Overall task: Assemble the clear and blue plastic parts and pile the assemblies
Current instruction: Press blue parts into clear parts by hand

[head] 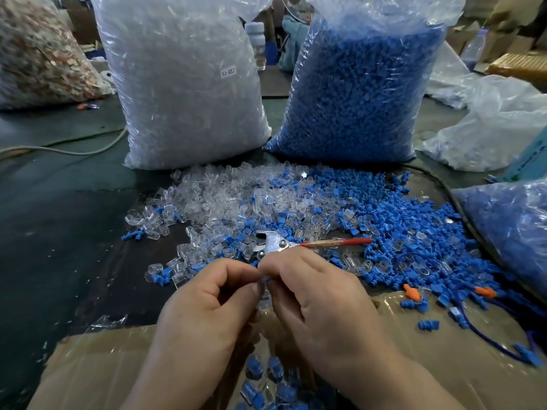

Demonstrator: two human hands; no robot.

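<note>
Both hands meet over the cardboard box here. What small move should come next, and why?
Probably press the small blue plastic plug fully into the clear plastic shell: left hand and right hand pinch them together, above the pile of finished assemblies.

Can't make out plastic piece [265, 280] pinched between left hand [204, 303] and right hand [319, 297], nor pile of assemblies [266, 377] behind wrists, cut off below.
</note>
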